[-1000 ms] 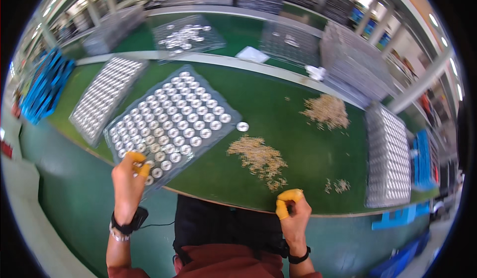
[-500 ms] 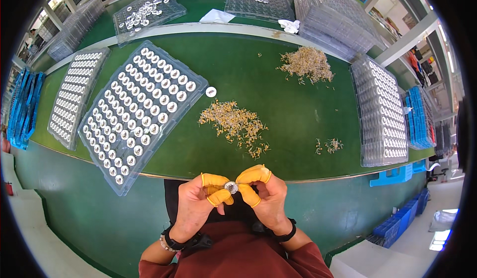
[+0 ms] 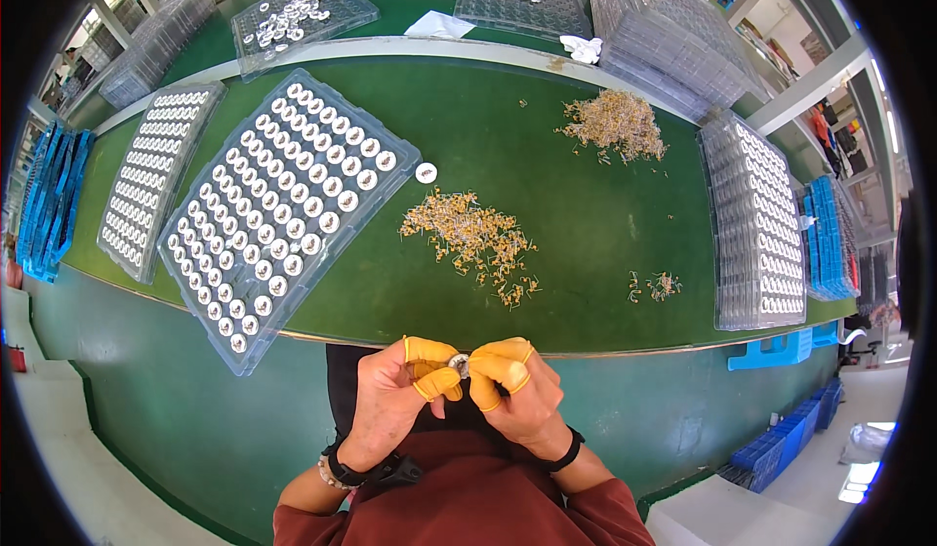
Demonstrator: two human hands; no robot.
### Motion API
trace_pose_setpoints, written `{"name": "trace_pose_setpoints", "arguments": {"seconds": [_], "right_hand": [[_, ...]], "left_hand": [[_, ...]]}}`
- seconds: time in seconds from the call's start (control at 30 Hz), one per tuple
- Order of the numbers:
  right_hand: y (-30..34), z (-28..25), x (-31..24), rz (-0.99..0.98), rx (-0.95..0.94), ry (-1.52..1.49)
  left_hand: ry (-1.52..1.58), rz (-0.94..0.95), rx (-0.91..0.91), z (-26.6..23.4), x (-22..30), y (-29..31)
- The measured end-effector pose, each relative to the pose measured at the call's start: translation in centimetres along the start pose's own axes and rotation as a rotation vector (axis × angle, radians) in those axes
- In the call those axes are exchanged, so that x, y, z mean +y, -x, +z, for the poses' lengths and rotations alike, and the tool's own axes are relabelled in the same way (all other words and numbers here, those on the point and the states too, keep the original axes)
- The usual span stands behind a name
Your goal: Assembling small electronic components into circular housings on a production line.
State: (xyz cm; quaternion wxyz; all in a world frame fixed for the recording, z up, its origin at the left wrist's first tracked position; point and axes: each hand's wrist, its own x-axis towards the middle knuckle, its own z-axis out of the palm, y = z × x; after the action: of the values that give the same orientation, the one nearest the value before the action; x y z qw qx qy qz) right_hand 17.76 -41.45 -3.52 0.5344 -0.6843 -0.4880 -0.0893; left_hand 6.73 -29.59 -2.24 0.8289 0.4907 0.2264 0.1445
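Just off the table's near edge, my left hand (image 3: 388,397) pinches a small round white-and-silver part (image 3: 459,364) between thumb and finger. Yellow finger covers sit on the fingertips of both hands. My right hand (image 3: 527,397) is closed, fingers bent and tips drawn together against the right side of that part. Whatever those right fingertips may hold is hidden. Beyond the hands lies a loose pile of small yellow components with wire leads (image 3: 470,239). Left of it, a clear tray (image 3: 337,258) carries rows of similar round white parts. One loose round part (image 3: 426,172) rests by the tray's right corner.
A second heap of components (image 3: 617,124) lies farther back, with a few strays (image 3: 664,284) at the right. Stacked filled trays (image 3: 756,219) stand on the right; another filled tray (image 3: 156,175) is at far left. Behind a pale ledge (image 3: 508,55) are more trays and white tissue (image 3: 583,49).
My right fingers have curled in more and turned at the round part, where they were straighter before. My left hand keeps its pinch. The whole view has shifted slightly.
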Motion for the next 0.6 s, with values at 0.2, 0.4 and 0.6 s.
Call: {"name": "trace_pose_setpoints", "arguments": {"seconds": [0.2,0.4,0.6], "right_hand": [[-0.3,-0.2,-0.1,-0.002,-0.093,0.033],[0.4,-0.4,0.1,0.269,-0.034,-0.323],[0.4,-0.6,0.2,0.244,-0.070,-0.205]], "left_hand": [[-0.067,0.013,0.008,-0.3,-0.7,0.1],[-0.282,0.265,-0.033,0.3,-1.0,-0.1],[0.073,0.100,0.009,-0.2,-3.1,0.1]]}}
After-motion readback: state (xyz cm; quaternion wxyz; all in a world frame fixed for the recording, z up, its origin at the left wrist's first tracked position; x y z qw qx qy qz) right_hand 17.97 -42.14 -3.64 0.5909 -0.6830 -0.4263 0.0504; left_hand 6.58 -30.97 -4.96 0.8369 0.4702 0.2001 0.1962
